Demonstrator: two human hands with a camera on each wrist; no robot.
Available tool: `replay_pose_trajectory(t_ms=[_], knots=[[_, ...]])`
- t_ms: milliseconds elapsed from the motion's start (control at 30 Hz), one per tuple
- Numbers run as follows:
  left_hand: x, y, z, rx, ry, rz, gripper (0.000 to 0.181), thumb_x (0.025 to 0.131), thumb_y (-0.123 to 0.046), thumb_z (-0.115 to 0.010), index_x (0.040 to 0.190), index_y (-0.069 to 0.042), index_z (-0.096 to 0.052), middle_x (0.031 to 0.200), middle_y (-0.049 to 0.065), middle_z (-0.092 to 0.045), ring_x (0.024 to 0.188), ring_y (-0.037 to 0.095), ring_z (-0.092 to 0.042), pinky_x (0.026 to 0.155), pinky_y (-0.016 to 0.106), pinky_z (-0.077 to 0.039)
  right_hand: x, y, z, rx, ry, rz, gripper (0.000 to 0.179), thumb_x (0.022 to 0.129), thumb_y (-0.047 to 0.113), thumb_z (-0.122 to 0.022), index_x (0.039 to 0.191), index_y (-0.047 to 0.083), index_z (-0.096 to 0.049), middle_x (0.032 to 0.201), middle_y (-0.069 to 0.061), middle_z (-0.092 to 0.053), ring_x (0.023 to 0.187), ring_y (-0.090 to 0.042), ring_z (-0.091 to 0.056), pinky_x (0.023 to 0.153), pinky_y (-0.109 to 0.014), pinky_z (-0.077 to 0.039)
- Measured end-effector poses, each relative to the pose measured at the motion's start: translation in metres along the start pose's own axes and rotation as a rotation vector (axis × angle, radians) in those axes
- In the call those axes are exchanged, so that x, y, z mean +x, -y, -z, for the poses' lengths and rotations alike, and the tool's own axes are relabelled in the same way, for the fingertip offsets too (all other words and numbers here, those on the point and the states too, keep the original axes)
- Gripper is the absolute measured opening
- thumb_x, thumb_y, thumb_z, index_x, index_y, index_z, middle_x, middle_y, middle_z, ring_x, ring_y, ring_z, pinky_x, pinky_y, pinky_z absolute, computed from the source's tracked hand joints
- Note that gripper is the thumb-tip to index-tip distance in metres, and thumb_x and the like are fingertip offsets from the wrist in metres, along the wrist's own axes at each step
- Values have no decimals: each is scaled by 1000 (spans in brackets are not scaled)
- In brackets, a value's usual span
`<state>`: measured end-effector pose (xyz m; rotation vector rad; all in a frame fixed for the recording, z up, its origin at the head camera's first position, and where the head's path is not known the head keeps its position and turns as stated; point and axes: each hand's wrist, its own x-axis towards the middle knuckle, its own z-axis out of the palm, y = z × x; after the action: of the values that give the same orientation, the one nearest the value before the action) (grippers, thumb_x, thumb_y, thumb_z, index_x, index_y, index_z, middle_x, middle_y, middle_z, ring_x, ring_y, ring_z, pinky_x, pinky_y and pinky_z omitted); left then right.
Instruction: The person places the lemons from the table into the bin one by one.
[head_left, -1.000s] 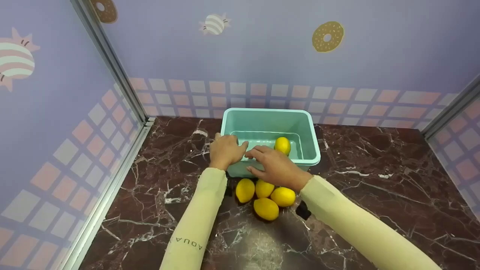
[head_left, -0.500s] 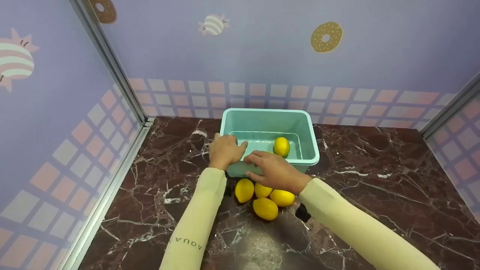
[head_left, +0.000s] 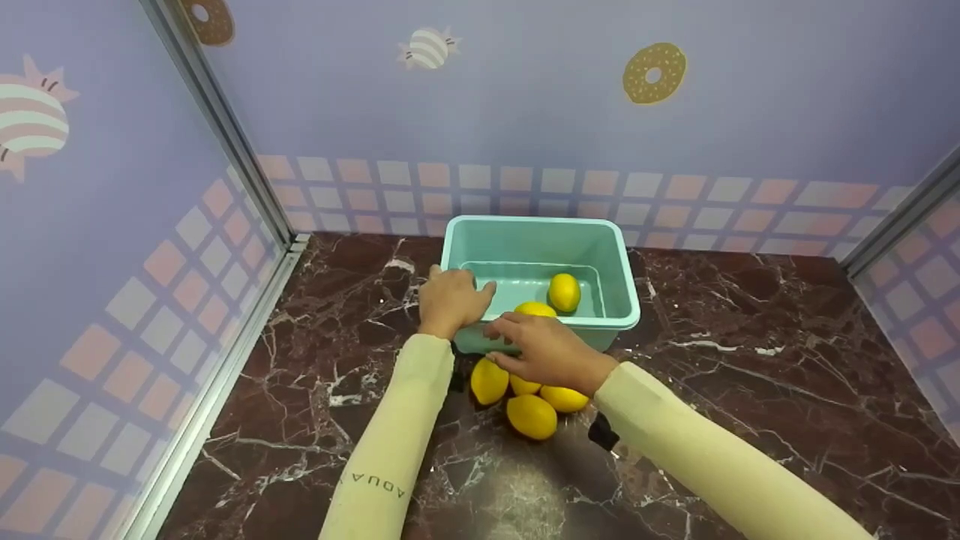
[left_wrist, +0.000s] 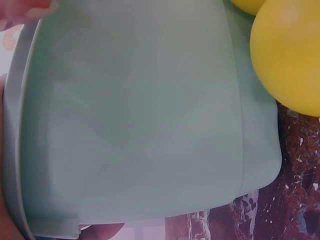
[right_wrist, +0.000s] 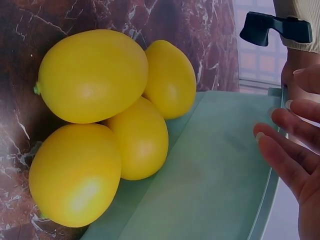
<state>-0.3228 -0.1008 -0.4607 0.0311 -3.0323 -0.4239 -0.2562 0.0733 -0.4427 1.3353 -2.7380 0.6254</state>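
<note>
In the head view a pale green plastic bin (head_left: 536,241) stands near the back wall. My left hand (head_left: 452,301) grips its front left rim, thumb stretched along the front; part of the rim lies hidden under that hand. Inside the bin are two lemons (head_left: 564,292), the nearer partly covered by the front rim and my right hand (head_left: 551,349). That right hand hovers at the front rim, fingers loosely bent and holding nothing, as the right wrist view confirms. Below it several more lemons (right_wrist: 94,76) lie bunched on the table, against the bin's front in that view.
The table (head_left: 337,450) is dark red marble with white veins. A patterned purple wall (head_left: 525,112) rises behind the bin, and another panel with a metal frame (head_left: 217,112) borders the left side. A black strap piece (head_left: 602,432) hangs at my right sleeve.
My right hand has drawn back from over the bin toward me. A second lemon now shows inside near the front rim. My left hand has stayed on the rim.
</note>
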Motion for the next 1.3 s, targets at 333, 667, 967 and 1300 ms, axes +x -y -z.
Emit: replay_pose_trajectory(t_ms=[333, 667, 967, 1300], knots=[[-1, 0, 1, -9, -9, -2, 48, 92, -57, -47, 86, -15, -68, 96, 7, -69, 104, 31, -54, 78, 50, -50, 0, 2, -7, -6, 56, 30, 29, 94, 35, -61, 114, 15, -63, 110, 1, -67, 91, -16, -66, 82, -32, -54], [-1, 0, 1, -7, -1, 6, 49, 92, -58, -46, 91, -15, -70, 100, 7, -69, 108, 32, -53, 82, 51, -49, 0, 5, -12, -31, 101, 52, 30, 93, 33, -63, 115, 13, -66, 108, -2, -66, 88, -15, -63, 81, -34, -53], [0, -1, 1, -8, 8, 7, 49, 92, -58, -46, 95, -15, -70, 105, 6, -69, 113, 33, -52, 84, 52, -49, -2, 2, -17, -39, 141, 59, 29, 92, 34, -64, 112, 12, -67, 106, -4, -66, 89, -15, -62, 83, -35, -53], [0, -1, 1, -5, -3, 8, 50, 92, -57, -47, 96, -14, -70, 106, 7, -69, 110, 32, -53, 83, 52, -49, -3, -1, -25, -42, 170, 30, 34, 89, 34, -67, 115, 12, -67, 111, -5, -66, 94, -17, -63, 85, -36, -53]])
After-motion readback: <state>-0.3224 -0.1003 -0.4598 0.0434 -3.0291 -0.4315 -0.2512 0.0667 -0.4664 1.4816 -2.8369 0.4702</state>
